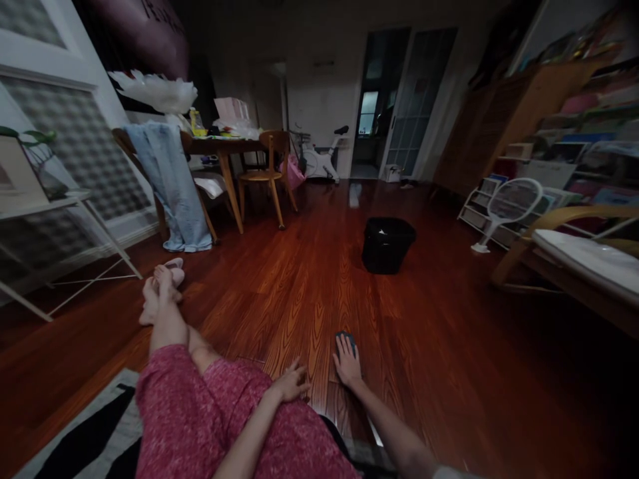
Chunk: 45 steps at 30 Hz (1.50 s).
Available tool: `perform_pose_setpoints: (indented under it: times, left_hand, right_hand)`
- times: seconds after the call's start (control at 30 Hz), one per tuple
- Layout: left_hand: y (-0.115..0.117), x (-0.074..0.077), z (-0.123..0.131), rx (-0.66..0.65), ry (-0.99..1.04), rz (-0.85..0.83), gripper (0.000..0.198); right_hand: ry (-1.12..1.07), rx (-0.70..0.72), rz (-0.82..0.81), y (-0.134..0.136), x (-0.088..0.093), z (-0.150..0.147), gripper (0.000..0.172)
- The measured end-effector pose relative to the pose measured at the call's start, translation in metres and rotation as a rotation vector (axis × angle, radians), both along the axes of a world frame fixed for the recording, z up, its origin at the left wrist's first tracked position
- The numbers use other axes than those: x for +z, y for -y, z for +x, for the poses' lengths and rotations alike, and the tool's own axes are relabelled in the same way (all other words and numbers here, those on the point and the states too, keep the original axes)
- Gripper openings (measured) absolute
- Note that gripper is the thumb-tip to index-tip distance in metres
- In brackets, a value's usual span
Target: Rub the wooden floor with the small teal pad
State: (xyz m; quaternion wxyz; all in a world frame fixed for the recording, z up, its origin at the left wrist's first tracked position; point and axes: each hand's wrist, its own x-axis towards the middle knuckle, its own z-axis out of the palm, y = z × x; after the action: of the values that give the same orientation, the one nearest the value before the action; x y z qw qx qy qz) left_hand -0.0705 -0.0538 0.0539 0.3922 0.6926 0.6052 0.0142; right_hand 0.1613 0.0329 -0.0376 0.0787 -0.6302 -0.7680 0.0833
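Observation:
Down on the wooden floor (299, 293), my right hand (348, 364) lies over a small dark blue rounded thing (341, 334) that looks like a computer mouse. My fingers are stretched along its top and cover most of it. Across my lap rests my left hand (291, 384), fingers loosely apart with nothing visible in them. Beneath it are my pink patterned shorts (239, 392). Both my legs (172, 319) stretch out to the left.
A black bin (388, 245) stands ahead on the floor. To the left are a dining table (212, 145), a wooden chair (267, 174) and jeans (167, 179) over another chair. At the right stand a white racket (514, 199) and an armchair (589, 263). Behind is an exercise bike (322, 159).

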Motion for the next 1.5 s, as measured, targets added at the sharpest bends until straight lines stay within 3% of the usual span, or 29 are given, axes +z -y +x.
perform_pose_setpoints:
  times: [0.1,0.2,0.47,0.6,0.73,0.93,1.1,1.23,1.5]
  left_hand:
    - [0.000,0.006,0.002,0.007,-0.046,-0.031,0.079]
    - [0.001,0.011,0.004,0.005,-0.049,-0.030,0.078]
    - [0.002,0.010,0.003,0.021,-0.013,-0.034,0.079]
    - [0.003,0.011,0.004,0.009,-0.009,-0.037,0.079]
    - [0.003,0.012,0.004,0.012,-0.027,-0.049,0.082]
    - [0.002,0.010,0.003,0.013,-0.019,-0.019,0.077]
    - [-0.001,0.008,0.003,0.011,-0.032,-0.029,0.080]
    - [-0.002,0.006,0.004,0.012,-0.040,-0.023,0.080]
    - [0.001,0.007,0.003,0.019,-0.018,-0.012,0.079]
  right_hand:
    - [-0.007,-0.043,-0.008,-0.009,-0.003,-0.008,0.061]
    - [-0.025,-0.013,0.016,0.005,-0.013,-0.004,0.060]
    - [-0.021,0.155,-0.009,0.109,-0.031,0.043,0.058]
    - [-0.021,0.135,0.003,0.132,-0.037,0.049,0.058]
    - [-0.019,0.097,0.027,0.101,-0.036,0.034,0.058]
    - [-0.027,0.041,0.030,0.022,-0.012,-0.006,0.059]
    - [-0.029,-0.060,0.009,0.004,-0.002,-0.025,0.060]
    - [-0.057,0.008,0.016,0.027,-0.011,-0.014,0.060]
    - [-0.076,0.176,-0.052,0.122,-0.036,0.041,0.058]
